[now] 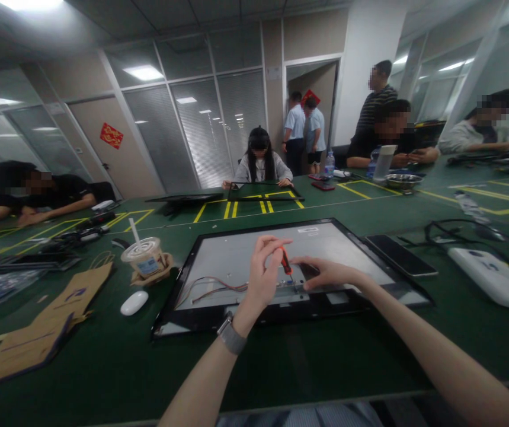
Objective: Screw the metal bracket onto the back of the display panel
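Note:
A flat display panel (236,249) with a black frame and grey back lies on the green table in front of me. My left hand (265,270), with a watch on its wrist, has its fingers around the handle of a red and black screwdriver (285,261). The screwdriver stands tilted, its shaft pointing down at the small parts near the panel's front edge. My right hand (325,273) is beside the shaft, thumb and fingers apart, its fingertips close to those parts. Thin coloured wires (221,287) run across the panel to the left of my left hand.
Left of the panel are a drink cup (147,261), a white oval case (134,303) and a brown paper bag (45,326). To the right lie a black phone (400,255), a white device (494,279) and cables. Several people sit or stand beyond.

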`<state>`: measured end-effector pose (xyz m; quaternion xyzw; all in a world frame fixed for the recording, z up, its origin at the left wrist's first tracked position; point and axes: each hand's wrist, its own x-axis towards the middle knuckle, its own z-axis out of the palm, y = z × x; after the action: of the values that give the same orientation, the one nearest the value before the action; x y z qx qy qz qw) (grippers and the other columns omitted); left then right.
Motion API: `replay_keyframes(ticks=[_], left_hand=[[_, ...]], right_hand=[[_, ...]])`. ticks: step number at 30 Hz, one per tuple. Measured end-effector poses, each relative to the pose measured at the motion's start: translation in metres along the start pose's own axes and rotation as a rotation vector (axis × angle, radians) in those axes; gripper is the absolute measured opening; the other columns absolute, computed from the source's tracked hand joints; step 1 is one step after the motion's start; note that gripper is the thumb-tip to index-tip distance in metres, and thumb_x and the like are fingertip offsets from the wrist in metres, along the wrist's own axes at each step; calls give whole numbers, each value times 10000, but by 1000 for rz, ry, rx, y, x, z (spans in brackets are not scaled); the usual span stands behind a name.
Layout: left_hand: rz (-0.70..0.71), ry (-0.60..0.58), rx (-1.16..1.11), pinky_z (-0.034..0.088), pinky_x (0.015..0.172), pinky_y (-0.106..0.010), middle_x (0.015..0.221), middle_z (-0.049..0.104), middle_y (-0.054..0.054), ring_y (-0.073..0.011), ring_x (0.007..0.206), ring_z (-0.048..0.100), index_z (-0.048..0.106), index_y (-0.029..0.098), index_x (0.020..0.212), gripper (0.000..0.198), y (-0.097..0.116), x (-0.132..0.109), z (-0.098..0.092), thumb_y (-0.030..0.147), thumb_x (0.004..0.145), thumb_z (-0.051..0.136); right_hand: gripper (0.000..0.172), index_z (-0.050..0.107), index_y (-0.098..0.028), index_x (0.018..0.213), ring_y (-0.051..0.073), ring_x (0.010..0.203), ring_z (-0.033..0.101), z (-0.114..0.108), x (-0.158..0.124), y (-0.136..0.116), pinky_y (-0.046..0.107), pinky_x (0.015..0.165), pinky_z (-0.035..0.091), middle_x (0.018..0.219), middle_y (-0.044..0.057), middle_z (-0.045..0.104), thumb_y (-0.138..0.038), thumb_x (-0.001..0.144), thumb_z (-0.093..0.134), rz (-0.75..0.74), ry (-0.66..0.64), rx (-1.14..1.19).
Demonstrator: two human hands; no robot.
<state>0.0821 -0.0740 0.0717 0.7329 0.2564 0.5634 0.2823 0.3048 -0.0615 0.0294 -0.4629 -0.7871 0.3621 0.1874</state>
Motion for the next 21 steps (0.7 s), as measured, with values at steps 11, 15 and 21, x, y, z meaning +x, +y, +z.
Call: replay_keyframes(ticks=[11, 15, 21], left_hand=[[134, 3, 108, 468, 742, -278, 848, 560, -25, -138, 762, 548, 699, 215, 991, 175, 4, -4, 4, 289, 853, 622], [86, 5, 55, 464, 836, -308, 998, 553, -62, -156, 894, 564, 696, 214, 1030, 228, 5, -4, 3, 289, 920, 512], [23, -46, -48, 477, 816, -307, 956, 608, -60, -156, 875, 593, 640, 206, 1157, 278, 3, -1, 4, 254, 929, 489]], right_hand=[[813, 443, -238, 1391, 298, 1311, 401, 1, 2, 5, 454, 1115, 285, 1441, 76, 447, -554, 688, 703, -1, -9, 0], [804, 436, -246, 1394, 294, 1320, 390, 0, 2, 6, 453, 1123, 271, 1449, 67, 437, -551, 698, 697, 4, -17, -6], [824, 441, -256, 1393, 305, 1332, 370, 1, 2, 5, 473, 1138, 233, 1456, 64, 430, -568, 676, 703, 17, -5, 4]])
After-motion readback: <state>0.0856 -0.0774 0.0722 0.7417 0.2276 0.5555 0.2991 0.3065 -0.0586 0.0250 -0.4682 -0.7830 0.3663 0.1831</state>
